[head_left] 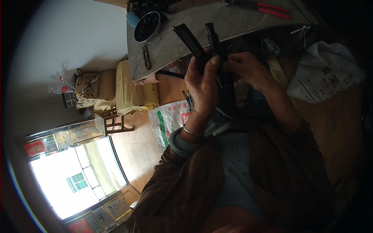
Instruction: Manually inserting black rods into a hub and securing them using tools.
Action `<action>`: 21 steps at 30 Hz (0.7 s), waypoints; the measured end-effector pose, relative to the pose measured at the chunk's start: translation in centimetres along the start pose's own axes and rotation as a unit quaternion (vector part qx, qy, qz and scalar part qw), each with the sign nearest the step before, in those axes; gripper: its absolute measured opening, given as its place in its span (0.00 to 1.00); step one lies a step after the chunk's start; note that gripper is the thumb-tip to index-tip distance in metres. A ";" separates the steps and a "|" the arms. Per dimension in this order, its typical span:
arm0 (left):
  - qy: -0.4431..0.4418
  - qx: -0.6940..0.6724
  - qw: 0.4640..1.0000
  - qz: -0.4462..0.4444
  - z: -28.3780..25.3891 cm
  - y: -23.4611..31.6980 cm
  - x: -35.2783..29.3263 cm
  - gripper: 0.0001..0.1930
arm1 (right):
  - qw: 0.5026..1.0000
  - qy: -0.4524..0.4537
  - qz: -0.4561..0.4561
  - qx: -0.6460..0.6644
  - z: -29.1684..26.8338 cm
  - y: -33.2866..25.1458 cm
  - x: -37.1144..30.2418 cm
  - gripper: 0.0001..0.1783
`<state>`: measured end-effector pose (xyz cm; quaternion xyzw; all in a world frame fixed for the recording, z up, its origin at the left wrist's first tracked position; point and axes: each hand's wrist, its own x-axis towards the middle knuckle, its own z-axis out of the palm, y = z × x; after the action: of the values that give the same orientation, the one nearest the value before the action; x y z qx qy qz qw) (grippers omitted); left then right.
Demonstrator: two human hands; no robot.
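My left hand (203, 87) is closed around a bundle of thin black ribs (189, 40) and a black tube (212, 35) with a stepped, knobbed end. Together they look like a folded umbrella frame, and both tilt up over the table's near edge. With fingers bent, my right hand (248, 68) pinches at the frame's side, just right of the left thumb. What its fingertips hold is hidden by the dark parts. More black rods run down below the hands toward my lap.
On the grey table (175, 50) are a bowl of dark pieces (147, 27), small dark pliers (146, 57) and a red-handled tool (274, 11). A white sack (326, 72) stands right. Left are wrapped bundles (130, 87), a wooden stool (113, 122) and a printed sack (167, 122).
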<state>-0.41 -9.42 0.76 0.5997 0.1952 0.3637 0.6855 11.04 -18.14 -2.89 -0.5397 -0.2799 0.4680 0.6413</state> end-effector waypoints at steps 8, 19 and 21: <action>-0.029 0.022 0.999 0.002 -0.4 -0.1 -0.2 0.14 | 0.998 -0.040 0.042 0.013 -0.7 -0.6 -0.1 0.16; -0.065 0.123 0.990 -0.013 -1.0 1.8 0.9 0.16 | 0.993 0.041 0.023 -0.112 0.9 -0.7 -0.6 0.16; -0.078 0.141 0.987 -0.024 -1.1 1.9 1.2 0.15 | 0.992 0.038 0.006 -0.120 1.1 -1.2 -0.9 0.15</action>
<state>-0.92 -7.75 2.59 0.7118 0.2053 0.2679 0.6159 10.15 -18.45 -1.30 -0.6320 -0.3065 0.4141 0.5790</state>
